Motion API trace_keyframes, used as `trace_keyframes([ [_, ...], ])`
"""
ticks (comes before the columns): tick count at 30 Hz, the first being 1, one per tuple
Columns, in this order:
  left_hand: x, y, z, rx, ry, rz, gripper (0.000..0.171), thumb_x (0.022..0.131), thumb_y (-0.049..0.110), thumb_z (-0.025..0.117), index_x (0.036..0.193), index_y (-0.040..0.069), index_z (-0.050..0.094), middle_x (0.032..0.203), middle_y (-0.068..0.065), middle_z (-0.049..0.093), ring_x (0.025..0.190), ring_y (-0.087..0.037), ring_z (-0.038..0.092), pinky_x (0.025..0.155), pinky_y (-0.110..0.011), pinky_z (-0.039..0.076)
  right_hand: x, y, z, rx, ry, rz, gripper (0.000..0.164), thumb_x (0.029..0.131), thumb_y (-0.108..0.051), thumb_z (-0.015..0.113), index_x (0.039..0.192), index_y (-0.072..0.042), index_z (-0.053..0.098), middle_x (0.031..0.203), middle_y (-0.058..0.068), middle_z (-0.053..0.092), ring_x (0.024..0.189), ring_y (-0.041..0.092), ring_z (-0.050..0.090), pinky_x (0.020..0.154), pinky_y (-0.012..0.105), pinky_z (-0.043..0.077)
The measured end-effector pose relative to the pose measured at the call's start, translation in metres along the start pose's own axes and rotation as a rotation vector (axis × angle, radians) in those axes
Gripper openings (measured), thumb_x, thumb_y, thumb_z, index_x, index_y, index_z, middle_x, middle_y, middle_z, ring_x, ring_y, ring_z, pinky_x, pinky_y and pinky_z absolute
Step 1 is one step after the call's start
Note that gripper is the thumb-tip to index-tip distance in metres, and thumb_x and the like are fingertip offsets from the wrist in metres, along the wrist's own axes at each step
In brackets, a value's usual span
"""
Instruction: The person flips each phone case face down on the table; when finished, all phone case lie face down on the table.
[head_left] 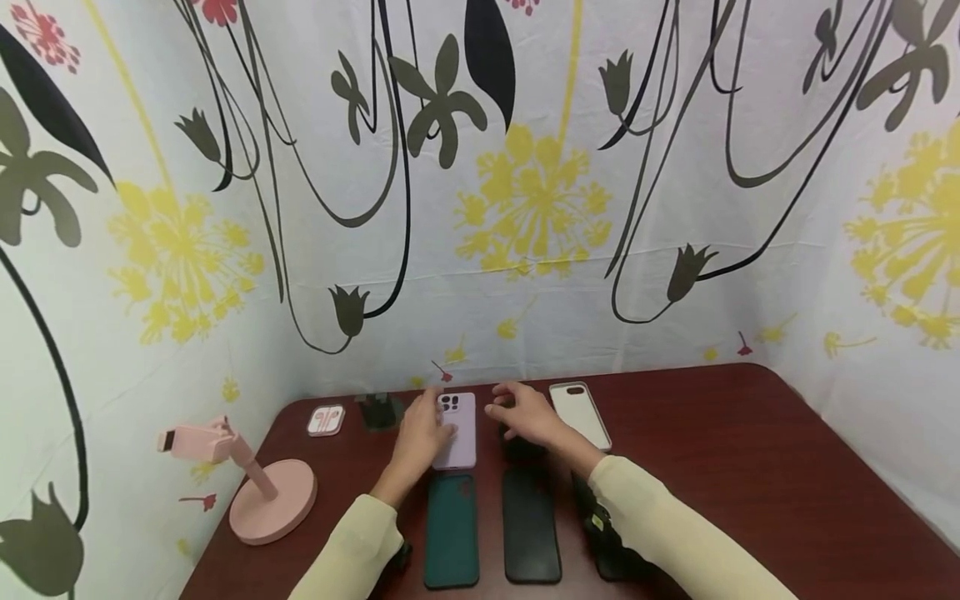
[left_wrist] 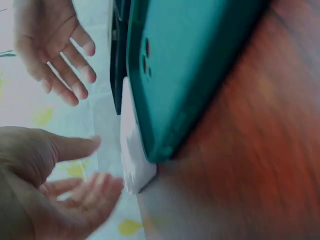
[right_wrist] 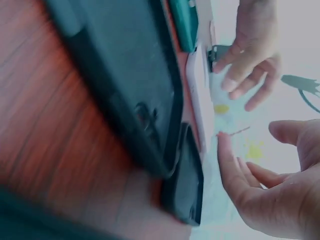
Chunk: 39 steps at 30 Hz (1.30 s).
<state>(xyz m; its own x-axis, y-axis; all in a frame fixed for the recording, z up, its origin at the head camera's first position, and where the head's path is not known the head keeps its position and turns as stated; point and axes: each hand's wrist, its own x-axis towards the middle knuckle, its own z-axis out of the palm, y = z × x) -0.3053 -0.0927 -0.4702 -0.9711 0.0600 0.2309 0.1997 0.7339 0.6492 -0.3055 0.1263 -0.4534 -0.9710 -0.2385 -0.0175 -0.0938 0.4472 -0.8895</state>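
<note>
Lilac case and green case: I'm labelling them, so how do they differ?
The lilac case lies farther away; the green case lies closer. In the head view, the lilac case's camera area is upper left; the green case's, upper right. Both lie flat on the table.

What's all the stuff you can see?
Floral cloth: count unsure, whitish, around table
Table: 1, reddish-brown, underneath
Phone stand: 1, pink, left
Earphone box: 1, white, back-left
Unclear item: 1, black, beside box
Lilac phone case: 1, lilac, back
Pale phone case: 1, off-white, back-right
Green phone case: 1, green, front
Black phone cases: at least 2, black, middle
Half-hidden items: 2, black, by sleeves
Sleeves: 2, cream, arms
Left hand, right hand: 2, bare, above table
</note>
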Motion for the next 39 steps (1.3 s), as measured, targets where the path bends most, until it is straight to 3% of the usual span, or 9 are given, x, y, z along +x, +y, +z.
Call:
trace_keyframes([
  [5, 0.006, 0.011, 0.007, -0.198, -0.134, 0.031, 0.061, 0.094, 0.007, 0.080, 0.149, 0.005, 0.054, 0.126, -0.016, 0.071, 0.112, -0.030, 0.072, 0.088, -0.044, 0.064, -0.003, 0.008, -0.011, -0.029, 0.071, -0.018, 0.048, 0.105, -0.028, 0.067, 0.146, -0.005, 0.058, 0.136, 0.018, 0.067, 0.109, 0.032, 0.074, 0.083, 0.043, 0.066],
  [11, 0.008, 0.024, 0.017, -0.334, -0.266, 0.043, 0.058, 0.102, 0.006, 0.069, 0.155, 0.004, 0.047, 0.141, -0.023, 0.063, 0.130, -0.039, 0.065, 0.100, -0.052, 0.061, -0.008, 0.014, -0.021, -0.094, 0.113, 0.043, 0.053, 0.106, -0.032, 0.064, 0.150, -0.005, 0.054, 0.148, 0.017, 0.062, 0.136, 0.037, 0.060, 0.106, 0.053, 0.055],
  [19, 0.010, 0.043, 0.027, -0.484, -0.401, -0.094, 0.058, 0.106, 0.007, 0.063, 0.160, 0.008, 0.041, 0.160, -0.026, 0.047, 0.145, -0.042, 0.052, 0.102, -0.050, 0.060, -0.014, 0.020, -0.027, -0.046, 0.122, 0.138, 0.061, 0.107, -0.034, 0.061, 0.157, -0.003, 0.045, 0.160, 0.023, 0.049, 0.146, 0.044, 0.048, 0.115, 0.060, 0.047],
  [23, 0.009, 0.049, 0.034, -0.458, -0.415, -0.116, 0.056, 0.109, 0.013, 0.058, 0.161, 0.007, 0.037, 0.163, -0.028, 0.041, 0.146, -0.043, 0.050, 0.100, -0.048, 0.062, -0.020, 0.021, -0.027, -0.036, 0.088, 0.179, 0.068, 0.107, -0.038, 0.061, 0.161, -0.002, 0.039, 0.164, 0.025, 0.042, 0.150, 0.046, 0.043, 0.118, 0.062, 0.044],
  [30, 0.012, 0.054, 0.041, -0.473, -0.392, -0.163, 0.054, 0.111, 0.012, 0.051, 0.163, 0.008, 0.033, 0.162, -0.029, 0.042, 0.138, -0.040, 0.059, 0.098, -0.044, 0.063, -0.029, 0.018, -0.026, -0.037, 0.042, 0.201, 0.077, 0.106, -0.042, 0.060, 0.163, 0.001, 0.031, 0.168, 0.028, 0.035, 0.154, 0.048, 0.036, 0.122, 0.063, 0.039],
  [39, 0.015, 0.053, 0.048, -0.435, -0.376, -0.188, 0.048, 0.111, 0.010, 0.049, 0.158, -0.001, 0.040, 0.156, -0.029, 0.049, 0.130, -0.040, 0.063, 0.092, -0.043, 0.064, -0.031, 0.020, -0.024, -0.003, 0.016, 0.199, 0.078, 0.106, -0.041, 0.060, 0.163, 0.003, 0.028, 0.167, 0.030, 0.035, 0.155, 0.048, 0.035, 0.123, 0.063, 0.037],
])
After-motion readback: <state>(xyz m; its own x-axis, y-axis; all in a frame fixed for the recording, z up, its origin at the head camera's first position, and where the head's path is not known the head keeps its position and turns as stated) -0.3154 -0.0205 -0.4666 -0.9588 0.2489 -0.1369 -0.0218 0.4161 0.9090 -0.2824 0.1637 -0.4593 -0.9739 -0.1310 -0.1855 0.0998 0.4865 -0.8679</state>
